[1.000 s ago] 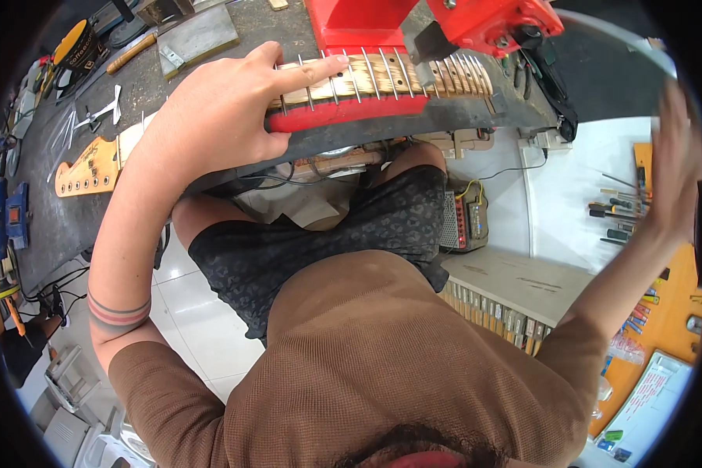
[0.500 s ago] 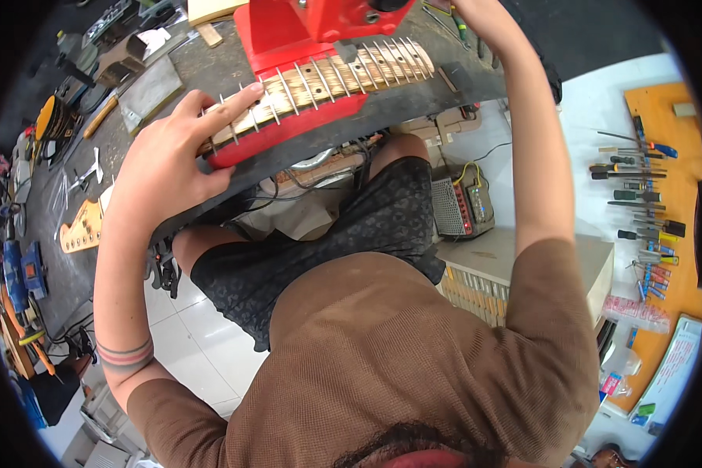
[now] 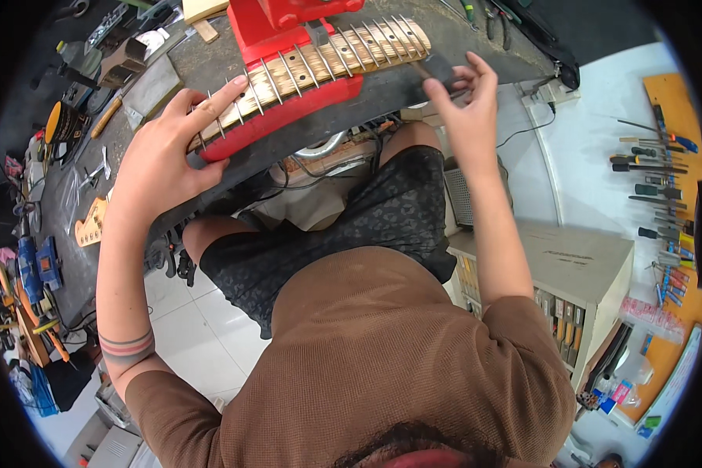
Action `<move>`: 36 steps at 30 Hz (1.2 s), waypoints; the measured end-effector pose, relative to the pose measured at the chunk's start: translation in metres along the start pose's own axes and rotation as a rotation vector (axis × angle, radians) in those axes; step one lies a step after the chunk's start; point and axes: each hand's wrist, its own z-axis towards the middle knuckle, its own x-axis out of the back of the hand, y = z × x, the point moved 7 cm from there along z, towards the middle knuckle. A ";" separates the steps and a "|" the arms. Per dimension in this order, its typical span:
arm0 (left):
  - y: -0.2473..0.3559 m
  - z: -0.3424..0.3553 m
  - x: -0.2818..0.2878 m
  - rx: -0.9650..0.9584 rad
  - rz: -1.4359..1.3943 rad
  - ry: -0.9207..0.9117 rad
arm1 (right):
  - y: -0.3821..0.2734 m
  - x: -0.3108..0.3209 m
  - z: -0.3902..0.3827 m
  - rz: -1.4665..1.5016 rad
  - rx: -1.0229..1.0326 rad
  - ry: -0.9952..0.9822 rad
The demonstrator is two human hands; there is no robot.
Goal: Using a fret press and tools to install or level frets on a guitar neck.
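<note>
My left hand (image 3: 160,156) grips the near-left end of a guitar neck (image 3: 292,74), its index finger along the top and its thumb below. Metal fret wires cross the neck's pale, streaked face, their ends sticking out past both edges. The neck lies on the curved red lower part of a press (image 3: 288,117), whose red body (image 3: 288,19) rises behind it. Just off the neck's right end is my right hand (image 3: 472,97), thumb and fingers apart. A thin brown strip (image 3: 420,71), blurred, lies by the thumb tip; I cannot tell whether they touch.
The dark bench (image 3: 398,93) carries a wooden-handled tool (image 3: 106,117), a metal plate (image 3: 153,95) and pliers (image 3: 498,27). A guitar headstock (image 3: 92,222) lies at left. Below right stands a cabinet (image 3: 577,257); tools hang on an orange board (image 3: 663,117).
My right hand has come down from the upper edge to beside the neck's right end. The thin strip has shifted left toward the neck's end. My left hand keeps its hold on the neck.
</note>
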 end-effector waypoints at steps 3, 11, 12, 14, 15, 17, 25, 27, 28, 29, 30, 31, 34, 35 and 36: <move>-0.002 -0.004 0.000 0.001 -0.004 0.008 | -0.039 -0.029 -0.018 0.076 0.078 -0.032; -0.001 -0.009 0.011 0.002 0.050 0.012 | -0.061 -0.075 -0.030 0.190 0.105 -0.054; 0.000 -0.008 0.011 0.047 0.043 -0.036 | -0.060 -0.076 -0.030 0.194 0.104 -0.056; -0.001 -0.008 0.010 0.094 0.037 -0.084 | -0.061 -0.078 -0.032 0.197 0.161 -0.063; -0.001 -0.008 0.011 0.081 0.049 -0.077 | -0.062 -0.078 -0.032 0.199 0.160 -0.065; -0.001 -0.007 0.012 0.065 0.061 -0.071 | -0.061 -0.079 -0.030 0.260 0.124 -0.107; -0.008 -0.011 0.013 0.022 0.084 -0.068 | -0.042 -0.087 -0.027 0.518 0.063 -0.276; -0.009 -0.012 0.013 0.030 0.088 -0.074 | -0.041 -0.088 -0.025 0.585 0.070 -0.289; -0.010 -0.012 0.013 0.031 0.091 -0.082 | -0.040 -0.084 -0.024 0.672 0.067 -0.295; -0.010 -0.012 0.013 0.035 0.091 -0.081 | -0.040 -0.080 -0.022 0.760 0.062 -0.302; -0.011 -0.011 0.013 0.032 0.085 -0.083 | -0.039 -0.075 -0.018 0.778 0.058 -0.291; -0.011 -0.010 0.012 0.026 0.079 -0.085 | -0.034 -0.070 -0.011 0.868 -0.035 -0.298; -0.011 -0.013 0.013 0.014 0.077 -0.075 | -0.019 -0.065 0.013 1.000 -0.268 -0.402; -0.012 -0.013 0.012 0.012 0.078 -0.077 | -0.014 -0.070 0.017 1.026 -0.410 -0.486; -0.012 -0.013 0.011 0.010 0.068 -0.066 | -0.017 -0.068 0.026 1.027 -0.410 -0.484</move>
